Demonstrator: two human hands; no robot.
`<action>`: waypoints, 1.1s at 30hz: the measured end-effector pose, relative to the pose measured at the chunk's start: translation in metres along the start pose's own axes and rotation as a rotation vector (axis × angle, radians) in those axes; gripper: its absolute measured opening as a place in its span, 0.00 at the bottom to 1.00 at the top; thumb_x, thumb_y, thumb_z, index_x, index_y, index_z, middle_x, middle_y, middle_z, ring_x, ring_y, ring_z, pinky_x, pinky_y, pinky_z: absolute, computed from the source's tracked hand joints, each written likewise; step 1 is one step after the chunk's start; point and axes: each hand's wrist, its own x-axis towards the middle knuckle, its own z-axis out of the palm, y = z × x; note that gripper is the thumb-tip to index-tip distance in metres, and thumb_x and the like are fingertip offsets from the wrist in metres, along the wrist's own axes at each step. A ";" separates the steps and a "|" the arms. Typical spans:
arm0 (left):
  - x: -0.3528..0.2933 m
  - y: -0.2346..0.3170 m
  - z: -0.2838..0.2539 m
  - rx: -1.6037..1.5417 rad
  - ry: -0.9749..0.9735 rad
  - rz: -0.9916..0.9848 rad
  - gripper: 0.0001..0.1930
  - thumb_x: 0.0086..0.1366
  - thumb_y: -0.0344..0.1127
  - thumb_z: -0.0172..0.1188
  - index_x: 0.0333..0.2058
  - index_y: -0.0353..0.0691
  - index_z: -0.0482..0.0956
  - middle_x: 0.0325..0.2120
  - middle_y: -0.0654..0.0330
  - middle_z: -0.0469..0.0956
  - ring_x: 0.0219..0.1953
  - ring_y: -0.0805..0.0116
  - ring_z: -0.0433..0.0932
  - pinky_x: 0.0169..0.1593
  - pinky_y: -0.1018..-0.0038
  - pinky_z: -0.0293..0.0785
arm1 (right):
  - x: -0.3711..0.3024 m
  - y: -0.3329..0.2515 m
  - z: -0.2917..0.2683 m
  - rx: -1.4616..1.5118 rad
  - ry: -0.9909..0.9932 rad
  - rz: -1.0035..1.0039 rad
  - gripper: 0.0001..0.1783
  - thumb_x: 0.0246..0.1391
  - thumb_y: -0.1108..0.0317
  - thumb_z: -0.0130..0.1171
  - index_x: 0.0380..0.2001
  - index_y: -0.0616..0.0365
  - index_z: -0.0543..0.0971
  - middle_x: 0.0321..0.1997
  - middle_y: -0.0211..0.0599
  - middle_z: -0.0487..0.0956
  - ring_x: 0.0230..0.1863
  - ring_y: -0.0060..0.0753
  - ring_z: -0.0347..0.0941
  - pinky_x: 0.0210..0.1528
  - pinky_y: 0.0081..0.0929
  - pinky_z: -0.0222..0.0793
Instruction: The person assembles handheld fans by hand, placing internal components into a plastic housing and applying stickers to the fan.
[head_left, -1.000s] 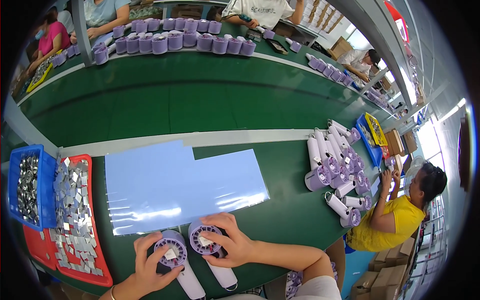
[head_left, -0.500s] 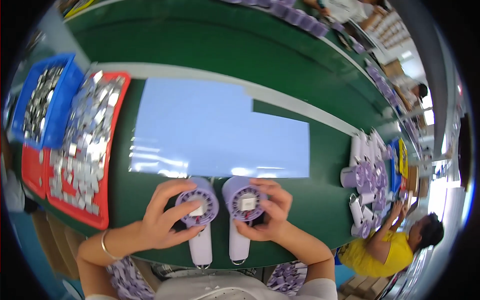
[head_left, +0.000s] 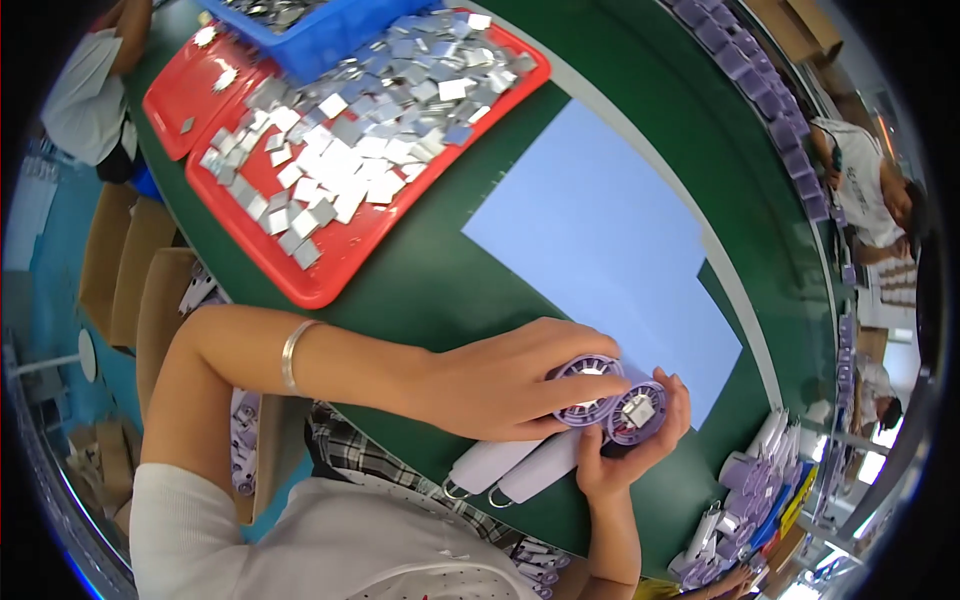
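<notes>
Two handheld fans with round lilac heads and pale handles lie side by side on the green table, heads close together. My left hand [head_left: 490, 385] is closed around the head of the left fan [head_left: 488, 466], its index finger lying across the front and hiding much of the middle. The right fan [head_left: 620, 424] shows a pale square piece on its centre. My right hand [head_left: 618, 468] grips that fan's head, thumb on the near side and fingers around the far side. Both handles point toward me, each with a metal ring at its end.
A red tray [head_left: 313, 297] full of small silvery squares lies at the upper left, under a blue bin [head_left: 345, 35]. A light blue sheet [head_left: 610, 220] lies beyond my hands. More fans [head_left: 750, 480] are piled at right. Lilac parts [head_left: 750, 80] line the far belt; other people work nearby.
The view has swung left toward the red tray. The two fans, apart before, now have their heads together. My left hand now reaches across over the left fan.
</notes>
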 end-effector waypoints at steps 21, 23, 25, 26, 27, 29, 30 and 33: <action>-0.007 0.013 -0.194 0.943 0.486 -0.073 0.13 0.58 0.26 0.64 0.43 0.40 0.82 0.42 0.57 0.81 0.43 0.58 0.79 0.50 0.66 0.75 | -0.025 0.030 -0.016 0.183 0.159 -0.045 0.39 0.58 0.60 0.56 0.67 0.67 0.55 0.67 0.57 0.61 0.68 0.57 0.60 0.71 0.52 0.50; 0.022 0.033 -0.236 1.029 0.721 -0.059 0.16 0.60 0.25 0.61 0.48 0.33 0.76 0.41 0.56 0.75 0.42 0.66 0.77 0.45 0.71 0.75 | -0.027 0.024 -0.017 0.197 0.141 -0.072 0.39 0.57 0.61 0.56 0.67 0.67 0.55 0.66 0.58 0.61 0.68 0.59 0.59 0.71 0.54 0.50; 0.035 0.013 -0.296 0.952 0.864 -0.001 0.22 0.61 0.23 0.61 0.55 0.34 0.72 0.49 0.54 0.74 0.52 0.65 0.73 0.54 0.71 0.72 | -0.029 0.022 -0.017 0.197 0.124 -0.096 0.38 0.56 0.64 0.56 0.66 0.67 0.56 0.66 0.58 0.60 0.67 0.60 0.59 0.71 0.55 0.51; 0.040 -0.003 -0.320 0.944 0.867 0.005 0.22 0.61 0.23 0.61 0.55 0.34 0.72 0.49 0.54 0.74 0.52 0.65 0.73 0.54 0.71 0.72 | -0.030 0.024 -0.015 0.206 0.122 -0.099 0.38 0.55 0.66 0.56 0.66 0.67 0.56 0.66 0.57 0.60 0.67 0.60 0.59 0.71 0.56 0.51; 0.041 -0.022 -0.342 1.100 0.835 -0.040 0.23 0.58 0.27 0.63 0.54 0.35 0.72 0.46 0.51 0.74 0.49 0.59 0.74 0.53 0.67 0.72 | -0.031 0.023 -0.017 0.210 0.121 -0.100 0.38 0.54 0.67 0.57 0.66 0.66 0.56 0.66 0.57 0.60 0.67 0.60 0.59 0.71 0.56 0.51; 0.034 -0.061 -0.399 1.333 0.608 -0.205 0.19 0.54 0.28 0.58 0.47 0.34 0.74 0.40 0.44 0.77 0.45 0.46 0.76 0.49 0.58 0.73 | -0.031 0.021 -0.018 0.226 0.141 -0.112 0.38 0.54 0.69 0.57 0.66 0.65 0.57 0.66 0.57 0.59 0.67 0.59 0.60 0.71 0.56 0.51; 0.022 -0.076 -0.422 1.398 0.417 -0.333 0.15 0.52 0.25 0.52 0.41 0.33 0.76 0.36 0.40 0.78 0.43 0.39 0.77 0.47 0.54 0.74 | -0.029 0.019 -0.014 0.246 0.150 -0.125 0.37 0.54 0.69 0.57 0.66 0.65 0.57 0.66 0.57 0.59 0.67 0.59 0.60 0.71 0.56 0.51; 0.024 -0.137 -0.385 1.428 -0.104 -0.743 0.19 0.59 0.43 0.63 0.44 0.35 0.81 0.41 0.41 0.82 0.45 0.46 0.81 0.45 0.53 0.76 | -0.028 0.020 -0.015 0.184 0.140 -0.124 0.37 0.55 0.69 0.58 0.66 0.63 0.57 0.64 0.60 0.61 0.66 0.59 0.61 0.70 0.54 0.54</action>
